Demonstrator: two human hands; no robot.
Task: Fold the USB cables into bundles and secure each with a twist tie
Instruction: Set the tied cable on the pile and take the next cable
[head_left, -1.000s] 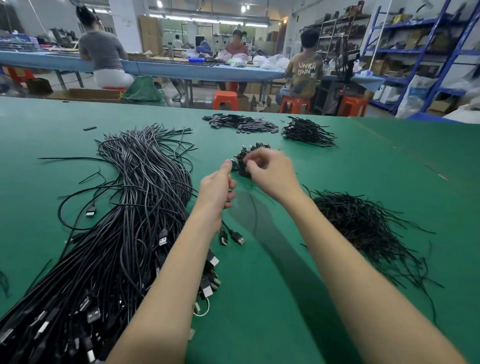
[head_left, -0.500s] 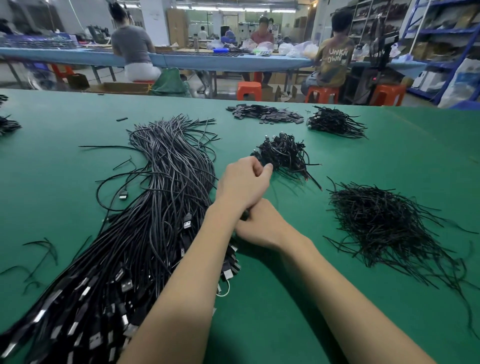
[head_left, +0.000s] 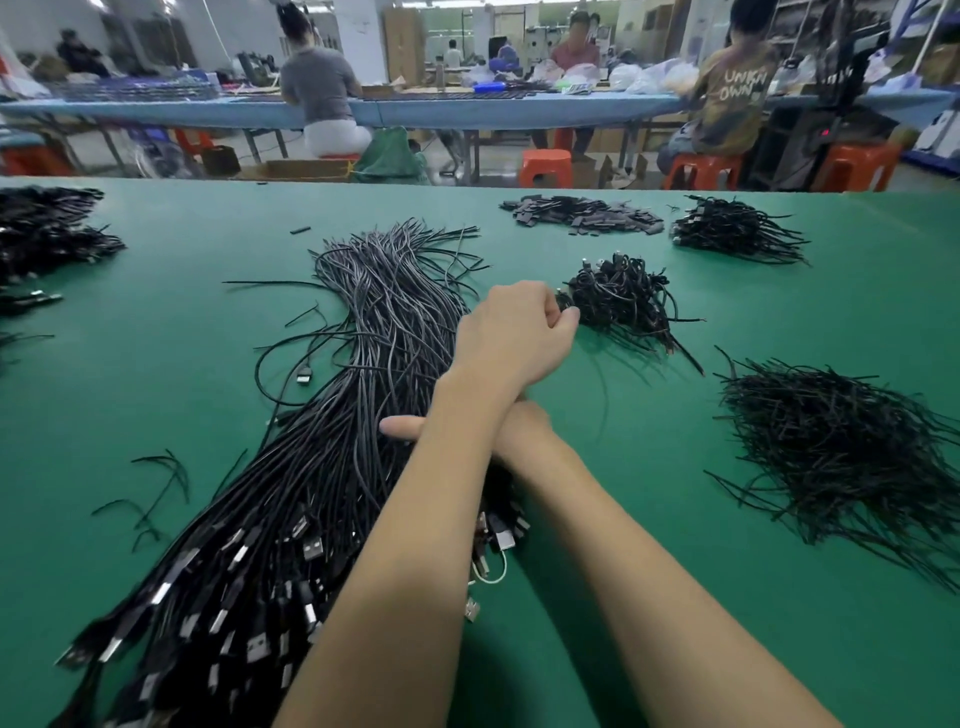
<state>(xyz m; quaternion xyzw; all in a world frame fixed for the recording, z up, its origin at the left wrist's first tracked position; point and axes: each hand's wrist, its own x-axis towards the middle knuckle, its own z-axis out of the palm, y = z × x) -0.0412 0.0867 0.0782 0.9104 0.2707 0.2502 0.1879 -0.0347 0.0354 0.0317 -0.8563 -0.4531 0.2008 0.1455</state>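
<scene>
Right hand has slid under the left forearm onto the loose cables, fingers spread, thumb out; left hand, curled grip, holds nothing visible beside the finished bundles; cables run near-to-far.

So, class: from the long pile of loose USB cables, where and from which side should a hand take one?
Grip a cable just behind its plug, at the near end of the loose USB cables, coming from the right: plugs fan out there, separable.
</scene>
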